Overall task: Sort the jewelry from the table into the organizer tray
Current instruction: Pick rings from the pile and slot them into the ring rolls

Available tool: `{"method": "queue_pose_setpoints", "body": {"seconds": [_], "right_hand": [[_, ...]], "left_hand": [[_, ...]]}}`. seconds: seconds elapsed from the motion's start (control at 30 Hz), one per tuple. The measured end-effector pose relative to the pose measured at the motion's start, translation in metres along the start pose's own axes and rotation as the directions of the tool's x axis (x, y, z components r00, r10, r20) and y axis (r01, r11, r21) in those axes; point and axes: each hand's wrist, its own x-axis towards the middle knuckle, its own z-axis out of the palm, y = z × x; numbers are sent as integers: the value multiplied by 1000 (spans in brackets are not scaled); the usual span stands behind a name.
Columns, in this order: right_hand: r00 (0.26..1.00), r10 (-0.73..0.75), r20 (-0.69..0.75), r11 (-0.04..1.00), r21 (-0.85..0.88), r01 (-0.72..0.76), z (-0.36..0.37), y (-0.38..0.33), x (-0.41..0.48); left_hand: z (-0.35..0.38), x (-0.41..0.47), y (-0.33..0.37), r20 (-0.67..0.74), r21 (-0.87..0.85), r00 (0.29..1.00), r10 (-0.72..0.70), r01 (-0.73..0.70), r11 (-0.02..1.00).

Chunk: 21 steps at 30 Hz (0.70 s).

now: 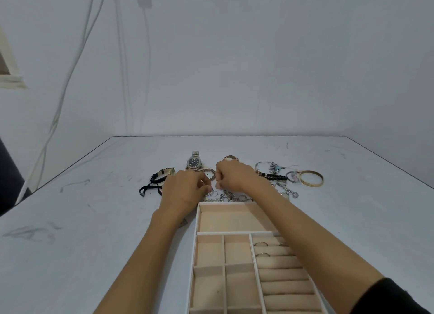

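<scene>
Across a scuffed white table, nearest a pink-lined organizer tray, beyond it a black cord bracelet leftmost, then a steel watch, black bead bracelet, tangled silver chains, and rightmost a gold bangle.

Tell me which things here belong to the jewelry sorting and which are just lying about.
Job: tray, watch, gold bangle, black bead bracelet, cord bracelet, rings already in the tray.
Lying about: wall cables, window frame.

pink tray (white-edged), gold bangle
</scene>
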Motion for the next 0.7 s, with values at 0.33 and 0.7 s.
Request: {"method": "queue_pose_setpoints", "body": {"seconds": [0.33,0.7], "right_hand": [[993,-49,-107,995,79,58,2,3,-9],[940,32,-341,871,471,141,-13,35,-49]], "left_hand": [[5,3,-3,102,-204,994,-36,56,977],[-14,1,4,93,-568,989,-115,148,810]]}}
